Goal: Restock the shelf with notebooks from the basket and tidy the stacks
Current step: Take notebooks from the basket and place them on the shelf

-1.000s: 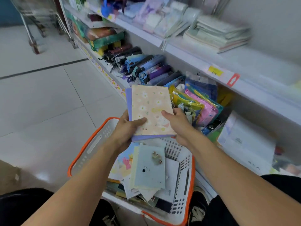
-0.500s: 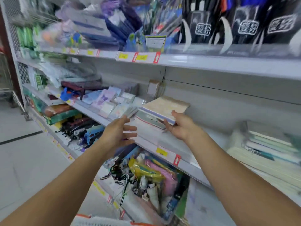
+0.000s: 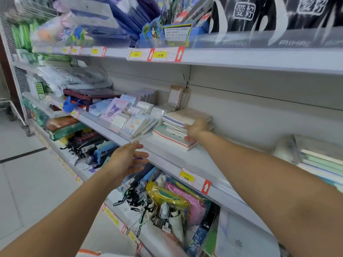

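Two hands reach toward the middle shelf (image 3: pixel 194 158). The right hand (image 3: pixel 196 127) rests against the near right corner of the notebook stack (image 3: pixel 182 127), which lies on the shelf just right of the packaged notepads (image 3: pixel 133 121); its fingers curl round the stack's edge, thumb low against the lowest notebooks. The left hand (image 3: pixel 128 158) hovers before the shelf lip, touching nothing, fingers (image 3: pixel 141 154) straight and slightly apart. Only an orange sliver of the basket (image 3: pixel 89 252) shows at the bottom edge. Compared with half a second earlier, the right hand sits deeper against the stack, now squared on the shelf; the left hand remains empty and spread.
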Demonstrator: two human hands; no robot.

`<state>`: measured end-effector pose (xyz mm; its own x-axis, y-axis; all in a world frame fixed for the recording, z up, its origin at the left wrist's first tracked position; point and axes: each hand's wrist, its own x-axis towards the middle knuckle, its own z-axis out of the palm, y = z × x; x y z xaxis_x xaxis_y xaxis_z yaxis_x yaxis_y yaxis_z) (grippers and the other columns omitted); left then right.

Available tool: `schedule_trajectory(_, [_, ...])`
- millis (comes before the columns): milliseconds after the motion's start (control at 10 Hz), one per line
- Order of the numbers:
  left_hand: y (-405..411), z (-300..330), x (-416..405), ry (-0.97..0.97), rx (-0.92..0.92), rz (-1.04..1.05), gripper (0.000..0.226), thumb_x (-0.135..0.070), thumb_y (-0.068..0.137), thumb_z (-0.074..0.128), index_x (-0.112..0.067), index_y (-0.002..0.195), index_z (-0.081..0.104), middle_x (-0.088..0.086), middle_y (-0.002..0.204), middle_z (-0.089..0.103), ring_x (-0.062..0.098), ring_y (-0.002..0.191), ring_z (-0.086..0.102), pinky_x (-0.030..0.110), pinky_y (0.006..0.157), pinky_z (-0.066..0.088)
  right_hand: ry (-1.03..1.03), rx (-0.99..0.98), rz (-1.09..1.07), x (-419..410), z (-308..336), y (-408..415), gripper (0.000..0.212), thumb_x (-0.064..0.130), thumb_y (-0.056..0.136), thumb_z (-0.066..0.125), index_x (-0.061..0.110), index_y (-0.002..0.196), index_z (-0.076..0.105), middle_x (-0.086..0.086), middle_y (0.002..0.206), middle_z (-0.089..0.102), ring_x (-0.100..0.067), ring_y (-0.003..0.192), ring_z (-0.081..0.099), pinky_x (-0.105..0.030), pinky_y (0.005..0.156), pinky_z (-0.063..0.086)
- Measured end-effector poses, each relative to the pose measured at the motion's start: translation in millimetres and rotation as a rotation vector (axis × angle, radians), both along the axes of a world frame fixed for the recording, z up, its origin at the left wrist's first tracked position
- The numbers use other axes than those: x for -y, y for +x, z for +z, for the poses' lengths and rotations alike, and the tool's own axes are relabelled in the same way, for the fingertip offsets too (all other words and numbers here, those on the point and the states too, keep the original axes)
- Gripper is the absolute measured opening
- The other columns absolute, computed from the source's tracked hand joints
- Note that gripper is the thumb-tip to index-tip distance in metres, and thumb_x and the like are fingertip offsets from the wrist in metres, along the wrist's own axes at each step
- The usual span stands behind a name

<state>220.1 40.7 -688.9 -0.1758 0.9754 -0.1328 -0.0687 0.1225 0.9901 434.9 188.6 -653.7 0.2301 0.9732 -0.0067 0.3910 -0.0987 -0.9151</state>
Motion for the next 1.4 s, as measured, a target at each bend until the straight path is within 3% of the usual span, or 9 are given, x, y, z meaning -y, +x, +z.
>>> schedule_trajectory(100, [2.7,-7.0,-3.1,-0.019,0.008,0.002,0.025,-0.034,0.100,0.051,-0.016,0.111,0.064,0.007,0.095,0.074,0.022,0.082,0.071,0.031,0.064,0.055,0.082,0.145,-0.048,-15.2,-22.3,9.9,0.024,0.028,0.091,0.062,0.005,0.095,0.060,-0.017,0.098,0.071,-0.034,0.077,0.073,-0.044,0.066,0.062])
schedule_trajectory(200, [1.4,-20.3,2.8,-0.027,0.009,-0.015,0.021,-0.030,0.097,0.056,-0.015,0.110,0.065,0.006,0.091,0.074,0.017,0.070,0.070,0.028,0.058,0.054,0.371,0.203,-0.150,22.1,-40.7,-2.8,0.030,0.036,0.089,0.052,0.015,0.108,0.060,-0.008,0.094,0.071,-0.032,0.085,0.070,-0.045,0.072,0.059])
schedule_trajectory(300, [-5.3,-54.8,22.1,-0.071,0.014,0.013,0.019,-0.028,0.096,0.056,-0.014,0.106,0.065,0.007,0.092,0.073,0.021,0.075,0.069,0.028,0.058,0.054,0.630,0.080,0.161,127.1,-75.2,-44.6,0.013,0.032,0.098,0.050,0.025,0.098,0.062,0.002,0.069,0.065,-0.022,0.061,0.064,-0.038,0.056,0.054])
schedule_trajectory(500, [-49.9,-233.3,126.7,-0.532,-0.148,0.173,0.018,-0.014,0.096,0.055,-0.002,0.108,0.062,0.012,0.083,0.062,0.025,0.070,0.056,0.033,0.066,0.049,-0.375,0.256,0.665,244.2,-292.9,-88.4,0.032,0.028,0.090,0.065,0.009,0.067,0.055,-0.011,0.062,0.055,-0.017,0.054,0.052,-0.031,0.053,0.049])
schedule_trajectory(700, [-90.4,-327.7,216.3,-0.816,-0.348,0.116,0.035,-0.005,0.097,0.047,0.005,0.130,0.054,0.012,0.102,0.053,0.024,0.080,0.056,0.036,0.079,0.054,-0.874,0.076,0.399,303.1,-387.1,-69.0,0.045,0.035,0.089,0.070,0.010,0.124,0.056,-0.004,0.110,0.063,-0.019,0.092,0.062,-0.028,0.069,0.047])
schedule_trajectory(800, [-86.1,-342.0,232.3,-0.846,-0.255,0.031,0.038,-0.004,0.095,0.048,0.005,0.131,0.053,0.013,0.105,0.053,0.023,0.082,0.057,0.042,0.088,0.055,-0.942,-0.047,0.262,314.4,-415.9,-73.4,0.061,0.036,0.086,0.073,-0.003,0.129,0.053,-0.014,0.117,0.066,-0.030,0.098,0.066,-0.035,0.080,0.054])
schedule_trajectory(1100, [-75.4,-361.5,241.7,-0.812,-0.221,0.081,0.024,-0.024,0.097,0.053,-0.002,0.100,0.062,0.011,0.097,0.056,0.025,0.082,0.053,0.032,0.075,0.041,-0.520,0.393,0.193,337.9,-426.1,-72.3,0.016,0.017,0.088,0.070,0.016,0.077,0.058,-0.001,0.086,0.064,-0.025,0.083,0.062,-0.027,0.067,0.043])
schedule_trajectory(1200, [-72.0,-355.1,237.6,-0.778,-0.231,0.061,0.035,-0.043,0.089,0.064,-0.009,0.081,0.061,0.008,0.088,0.061,0.022,0.076,0.056,0.030,0.069,0.041,-0.388,0.189,0.199,332.8,-408.9,-68.9,0.009,0.007,0.094,0.060,0.015,0.094,0.062,0.001,0.095,0.065,-0.024,0.091,0.063,-0.027,0.067,0.045])
schedule_trajectory(1400, [-67.8,-337.0,235.2,-0.638,0.360,0.002,0.037,-0.045,0.091,0.062,-0.020,0.118,0.063,0.000,0.117,0.070,0.022,0.104,0.067,0.039,0.084,0.056,-0.491,-0.426,0.430,315.0,-358.3,-94.2,0.011,0.017,0.101,0.053,0.012,0.105,0.062,-0.006,0.102,0.071,-0.023,0.086,0.070,-0.035,0.067,0.058])
